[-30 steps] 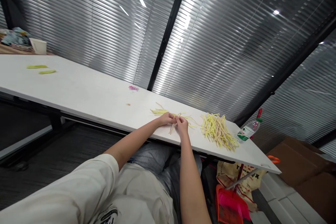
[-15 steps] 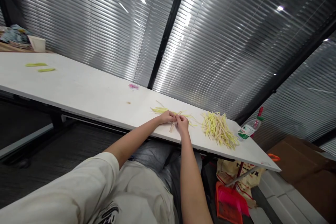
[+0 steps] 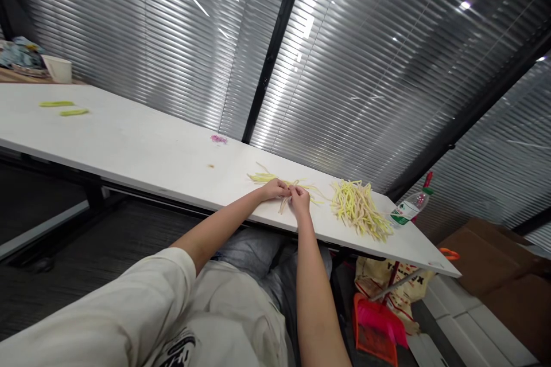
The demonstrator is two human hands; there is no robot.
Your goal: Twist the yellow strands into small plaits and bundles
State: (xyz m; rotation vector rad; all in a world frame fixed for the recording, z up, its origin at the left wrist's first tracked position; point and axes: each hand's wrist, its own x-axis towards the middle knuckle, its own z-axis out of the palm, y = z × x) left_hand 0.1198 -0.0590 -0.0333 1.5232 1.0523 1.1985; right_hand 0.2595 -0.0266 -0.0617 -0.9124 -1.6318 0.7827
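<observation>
Table: the long white table (image 3: pixel 146 146) runs from far left to near right, and its near edge passes just below both hands; a loose strand nudged that way could drop to the floor.
Big pile: a heap of yellow and pale strands (image 3: pixel 357 209) lies right of the hands, its near end close to the near edge; a stray forearm could push some over, and pulling one strand could drag others, since they cross and tangle.
Bottle: the clear bottle (image 3: pixel 408 210) stands just beyond the right end of the heap; whether they touch, I cannot tell. A sliding heap might knock it.
Small bunch: loose yellow and pale strands (image 3: pixel 260 178) lie under and around both hands, some trailing right toward the heap; those trailing ends could get mixed in with it.
Left hand: the left hand (image 3: pixel 275 188) has its fingertips drawn together, pinching pale strand in the small bunch; too hard a squeeze might crush or snap it.
Right hand: the right hand (image 3: pixel 300 199) pinches just beside, fingertips nearly meeting the left's; uneven pulling between the two could tear the strand. Which piece each grips is too small to tell.
Pink bits: pink bits (image 3: pixel 218 139) lie near the far edge; a wide sweep could scatter them.
</observation>
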